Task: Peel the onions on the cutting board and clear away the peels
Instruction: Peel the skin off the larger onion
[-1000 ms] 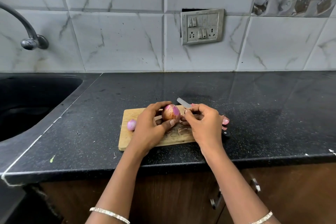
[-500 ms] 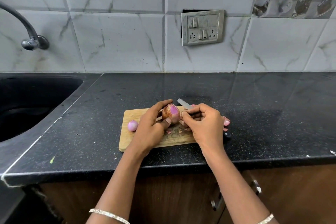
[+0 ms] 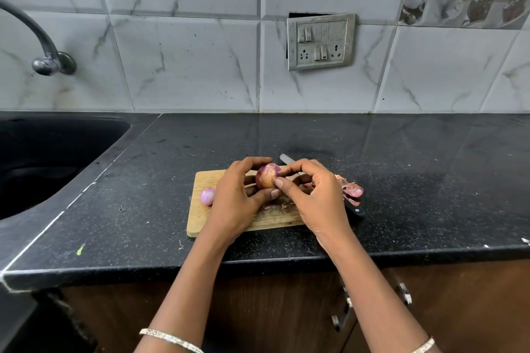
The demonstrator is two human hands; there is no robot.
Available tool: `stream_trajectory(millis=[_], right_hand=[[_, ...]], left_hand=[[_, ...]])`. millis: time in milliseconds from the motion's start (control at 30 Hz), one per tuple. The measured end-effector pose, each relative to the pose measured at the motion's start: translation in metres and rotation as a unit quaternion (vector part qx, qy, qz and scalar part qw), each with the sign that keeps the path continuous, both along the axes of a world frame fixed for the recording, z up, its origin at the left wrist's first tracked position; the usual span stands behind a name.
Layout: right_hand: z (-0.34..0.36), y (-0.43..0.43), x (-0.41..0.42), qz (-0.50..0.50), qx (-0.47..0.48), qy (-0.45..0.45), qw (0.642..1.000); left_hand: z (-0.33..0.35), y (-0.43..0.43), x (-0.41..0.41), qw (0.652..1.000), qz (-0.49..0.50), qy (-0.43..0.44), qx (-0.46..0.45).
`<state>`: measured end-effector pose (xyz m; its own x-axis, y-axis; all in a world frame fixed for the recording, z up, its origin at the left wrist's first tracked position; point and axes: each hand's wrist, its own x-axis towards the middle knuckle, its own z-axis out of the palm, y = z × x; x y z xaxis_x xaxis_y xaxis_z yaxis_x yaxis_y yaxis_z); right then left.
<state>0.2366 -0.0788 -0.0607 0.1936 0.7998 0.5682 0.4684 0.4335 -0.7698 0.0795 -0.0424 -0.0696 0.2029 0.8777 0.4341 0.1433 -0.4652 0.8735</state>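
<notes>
Black speckled worktop. Dark sink sunk into left end, curved metal tap on wall above. Steel switch panel on marbled tiles behind. Green scrap near front-left edge. Metal cupboard handles under front edge.

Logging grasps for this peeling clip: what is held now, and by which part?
The left hand grips the onion round its left side and underside; the right hand pinches its right side.

A big onion with skin on is over the wooden cutting board. A small peeled onion lies at its left edge, and peels lie past its right edge.
</notes>
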Motion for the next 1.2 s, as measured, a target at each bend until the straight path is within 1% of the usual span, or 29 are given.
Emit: stream_trajectory(millis=[267, 567, 1033, 1200], right_hand=[[0.0034, -0.0011, -0.0007, -0.012, 0.020, -0.008, 1.000], [0.0015, 0.0013, -0.0019, -0.031, 0.016, -0.046, 0.998], [0.0033, -0.0021, -0.0026, -0.018, 0.008, -0.027, 0.999], [-0.0016, 0.0027, -0.0025, -0.009, -0.004, -0.059, 0.998]], left_hand=[[0.0016, 0.0003, -0.0003, 0.999, -0.015, -0.006, -0.030], [0.0023, -0.0030, -0.0009, 1.000, 0.008, 0.005, 0.002], [0.0034, -0.0039, -0.0010, 1.000, 0.020, 0.001, 0.011], [0.0005, -0.0005, -0.0005, 0.998, 0.034, 0.024, 0.036]])
